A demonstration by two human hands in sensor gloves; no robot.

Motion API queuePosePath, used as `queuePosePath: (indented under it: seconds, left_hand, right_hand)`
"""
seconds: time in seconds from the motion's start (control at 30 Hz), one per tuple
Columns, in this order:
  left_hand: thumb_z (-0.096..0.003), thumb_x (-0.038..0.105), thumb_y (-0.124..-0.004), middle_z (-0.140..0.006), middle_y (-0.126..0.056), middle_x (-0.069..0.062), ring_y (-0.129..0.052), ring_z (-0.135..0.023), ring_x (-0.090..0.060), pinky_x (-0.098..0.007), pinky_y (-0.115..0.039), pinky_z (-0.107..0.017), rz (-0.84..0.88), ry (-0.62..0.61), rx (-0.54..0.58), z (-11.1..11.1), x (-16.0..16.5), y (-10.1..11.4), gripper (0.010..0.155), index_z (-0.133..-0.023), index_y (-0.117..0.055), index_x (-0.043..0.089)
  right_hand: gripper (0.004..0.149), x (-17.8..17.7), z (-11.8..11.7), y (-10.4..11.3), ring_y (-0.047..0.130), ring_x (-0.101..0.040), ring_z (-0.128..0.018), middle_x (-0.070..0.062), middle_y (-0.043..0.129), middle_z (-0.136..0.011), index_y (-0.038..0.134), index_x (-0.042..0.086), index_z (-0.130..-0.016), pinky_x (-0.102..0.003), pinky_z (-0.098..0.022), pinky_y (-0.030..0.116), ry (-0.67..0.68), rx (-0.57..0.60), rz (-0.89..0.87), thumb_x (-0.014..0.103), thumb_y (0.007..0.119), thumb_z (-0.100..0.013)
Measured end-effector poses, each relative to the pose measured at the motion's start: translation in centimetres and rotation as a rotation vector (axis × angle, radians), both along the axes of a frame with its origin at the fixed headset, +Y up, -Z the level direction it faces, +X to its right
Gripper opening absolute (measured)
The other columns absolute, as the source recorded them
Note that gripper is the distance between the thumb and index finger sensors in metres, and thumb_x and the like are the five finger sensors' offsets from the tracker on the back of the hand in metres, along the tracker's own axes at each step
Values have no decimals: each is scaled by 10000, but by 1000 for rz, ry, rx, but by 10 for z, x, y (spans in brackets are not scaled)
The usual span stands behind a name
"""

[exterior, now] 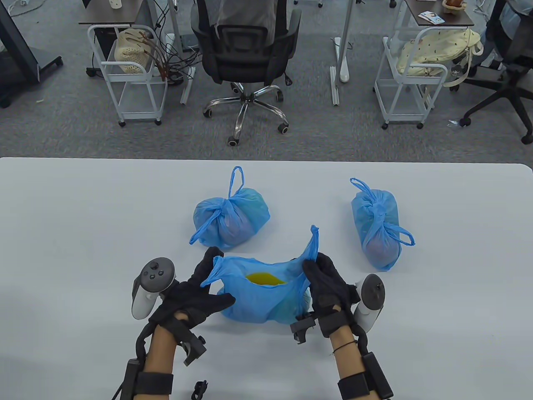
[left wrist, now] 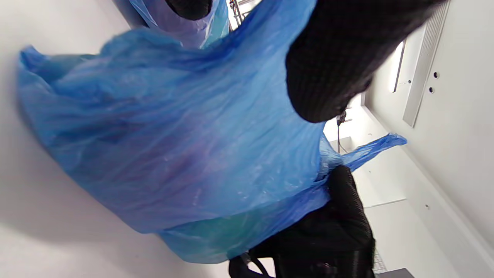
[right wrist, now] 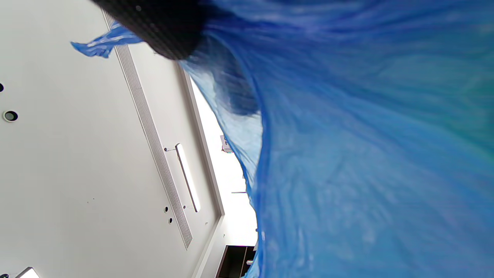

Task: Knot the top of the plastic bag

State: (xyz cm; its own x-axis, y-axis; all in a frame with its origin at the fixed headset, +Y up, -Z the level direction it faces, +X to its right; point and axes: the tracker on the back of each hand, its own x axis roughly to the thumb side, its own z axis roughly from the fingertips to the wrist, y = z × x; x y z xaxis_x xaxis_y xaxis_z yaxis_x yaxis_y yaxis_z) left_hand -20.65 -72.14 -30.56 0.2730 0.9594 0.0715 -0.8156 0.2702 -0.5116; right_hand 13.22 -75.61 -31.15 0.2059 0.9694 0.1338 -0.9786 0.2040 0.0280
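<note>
An untied blue plastic bag (exterior: 262,302) sits on the white table (exterior: 83,233) near the front, mouth open, with something yellow (exterior: 264,278) inside. My left hand (exterior: 218,277) holds the bag's left handle flap, fingers behind it and thumb in front. My right hand (exterior: 314,266) grips the right handle (exterior: 313,246), which stands up above the fingers. In the left wrist view the bag (left wrist: 185,146) fills the frame under my thumb (left wrist: 328,69). In the right wrist view the bag (right wrist: 366,154) hangs beside a gloved finger (right wrist: 162,23).
Two knotted blue bags lie farther back: one at the centre (exterior: 231,216), one at the right (exterior: 377,227). A small black clip (exterior: 200,389) lies by the front edge. An office chair (exterior: 245,54) and carts stand beyond the table.
</note>
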Motion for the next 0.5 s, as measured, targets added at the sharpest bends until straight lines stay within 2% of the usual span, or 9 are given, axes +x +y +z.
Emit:
queuePosePath:
  seconds: [0.07,0.13,0.23,0.3,0.4,0.47,0.5]
  left_hand:
    - [-436,470,-947,-1245,-155,-30,-362,-1135,-467,-778,-304,-731,23,36,47,1,5,0,1094,-1105,-99,295]
    - [-416,500,-956,-1248,-259,-29,-407,-1128,-469,-785,-322,-723,39,98,112,2,11,1,990,-1115,-273,344]
    - [-403,527,-955,-1243,-381,-25,-492,-1117,-463,-794,-356,-716,59,147,170,5,20,5,850,-1062,-439,380]
    - [-401,523,-952,-1220,-484,-32,-598,-1090,-450,-794,-407,-710,48,173,200,8,25,9,776,-1019,-515,351]
    - [-419,483,-936,-1079,-759,-23,-834,-978,-369,-754,-532,-697,56,249,236,10,29,12,564,-883,-665,315]
    - [-450,410,-902,-905,-936,10,-970,-852,-316,-706,-610,-683,90,304,230,11,30,10,344,-748,-764,307]
    - [-445,401,-900,-842,-982,14,-1010,-801,-301,-693,-634,-674,122,310,225,11,31,8,298,-704,-790,302]
  right_hand:
    - [360,-1,2,2,936,-387,-740,-83,947,-764,764,202,-863,-672,-554,655,3,11,15,359,772,-539]
    - [359,-3,3,4,925,-389,-752,-86,938,-776,766,214,-862,-675,-557,649,23,20,24,366,782,-537]
    - [361,-10,4,8,894,-409,-781,-102,911,-808,772,227,-855,-694,-566,619,56,34,31,370,813,-526]
    - [364,-14,5,12,882,-414,-795,-102,901,-822,772,232,-851,-700,-570,610,74,50,41,368,827,-518]
    - [367,-21,6,17,888,-404,-803,-96,910,-822,777,232,-836,-700,-570,614,97,73,54,364,852,-502]
    - [369,-24,6,19,922,-388,-782,-77,951,-763,784,219,-824,-697,-567,625,112,84,58,361,863,-493]
    - [371,-25,7,20,926,-384,-784,-73,955,-756,777,218,-826,-697,-569,625,126,93,63,357,862,-493]
